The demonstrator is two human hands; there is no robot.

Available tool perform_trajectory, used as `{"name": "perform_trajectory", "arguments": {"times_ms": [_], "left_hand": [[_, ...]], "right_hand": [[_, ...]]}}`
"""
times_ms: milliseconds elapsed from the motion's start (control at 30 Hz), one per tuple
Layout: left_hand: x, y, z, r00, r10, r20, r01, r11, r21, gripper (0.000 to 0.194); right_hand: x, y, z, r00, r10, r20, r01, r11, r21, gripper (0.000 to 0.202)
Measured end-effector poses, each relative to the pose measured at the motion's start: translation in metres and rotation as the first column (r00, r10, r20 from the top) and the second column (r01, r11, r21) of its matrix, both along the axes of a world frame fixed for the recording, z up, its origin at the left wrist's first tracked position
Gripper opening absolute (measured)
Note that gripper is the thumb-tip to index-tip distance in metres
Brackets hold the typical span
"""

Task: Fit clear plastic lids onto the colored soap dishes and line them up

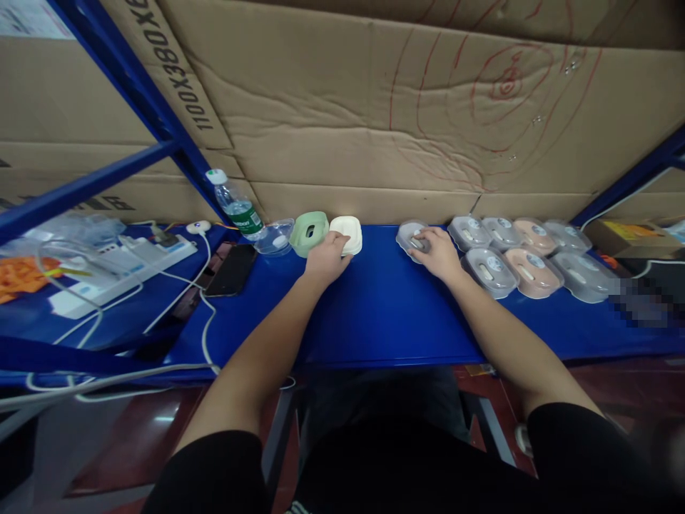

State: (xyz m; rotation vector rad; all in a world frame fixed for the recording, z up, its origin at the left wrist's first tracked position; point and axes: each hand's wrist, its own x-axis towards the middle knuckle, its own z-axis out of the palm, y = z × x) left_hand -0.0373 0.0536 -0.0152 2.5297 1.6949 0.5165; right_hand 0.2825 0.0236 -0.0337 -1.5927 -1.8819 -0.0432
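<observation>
partly hiding cream container (350, 230) under half-curled left hand (326, 257), grip unclear, holding hard-to-identify grey piece (421, 245) in bent-fingered right hand (442, 255)

The blue tabletop (377, 293) leaves passage between the cream container (353, 232) and translucent case (405, 233); cardboard (321, 93) blocks the back.

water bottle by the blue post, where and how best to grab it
Probably around the upper body of the water bottle, just above its label, from the near side: it stands tall and slim, the blue post seems to crowd its left, and the phone in front lies flat.
</observation>
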Motion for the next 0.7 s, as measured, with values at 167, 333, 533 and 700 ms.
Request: {"name": "perform_trajectory", "arguments": {"times_ms": [167, 333, 533, 700], "left_hand": [[0.007, -0.011, 0.002, 0.985, -0.159, 0.068, 0.156, 0.987, 0.048, 0.049], [0.013, -0.021, 0.008, 0.958, -0.286, 0.011, 0.284, 0.954, 0.097, 0.054], [0.018, -0.030, 0.021, 0.906, -0.419, -0.065, 0.420, 0.867, 0.269, 0.055], [0.022, -0.035, 0.022, 0.864, -0.498, -0.073, 0.496, 0.818, 0.291, 0.028]], "right_hand": [[-0.010, -0.006, 0.005, 0.996, -0.084, -0.025, 0.084, 0.996, 0.001, 0.075], [-0.018, -0.013, 0.015, 0.998, -0.019, -0.054, 0.020, 1.000, 0.018, 0.067], [-0.035, -0.029, 0.026, 0.922, 0.058, -0.382, -0.020, 0.995, 0.101, 0.066], [-0.045, -0.032, 0.029, 0.669, 0.072, -0.739, -0.153, 0.987, -0.043, 0.070]]}}
